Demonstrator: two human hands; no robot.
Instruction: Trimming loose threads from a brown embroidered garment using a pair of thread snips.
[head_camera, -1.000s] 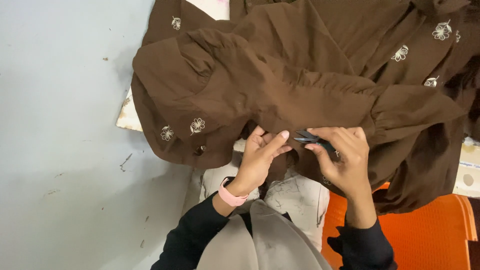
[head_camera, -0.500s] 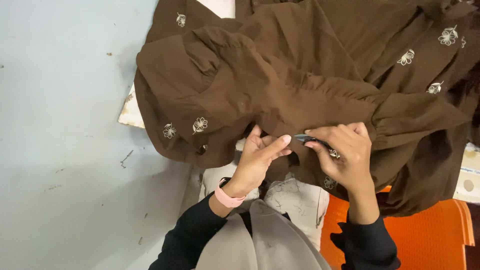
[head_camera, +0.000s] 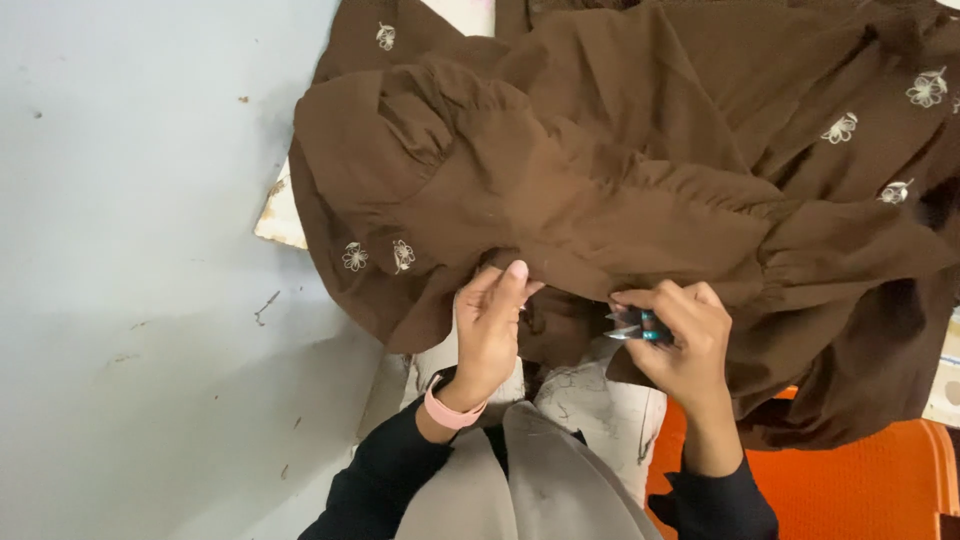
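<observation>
**Brown embroidered garment under both hands, small clippers at the hem**

Head view: We note a brown garment (head_camera: 620, 190) with small white embroidered flowers, heaped in folds over a pale surface (head_camera: 282, 218) and spilling toward the person's lap. The left hand (head_camera: 490, 325) lies on the lower edge of the cloth, fingers (head_camera: 513, 283) extended upward and thumb pressed in; its grip is closed on a fold of the fabric. A pink wristband (head_camera: 452, 411) sits on that wrist, above a black sleeve (head_camera: 385, 480).

The right hand (head_camera: 680, 335) is just beside the left, under the same hanging edge. Its grip is closed around a pair of small thread clippers (head_camera: 632, 326) with a teal handle; the short metal blades point left toward the left hand and appear slightly parted. We cannot tell whether the blades touch the cloth.

An orange plastic crate (head_camera: 860, 480) stands at lower right, partly covered by the garment. A grey floor (head_camera: 130, 300) fills the left side.
</observation>
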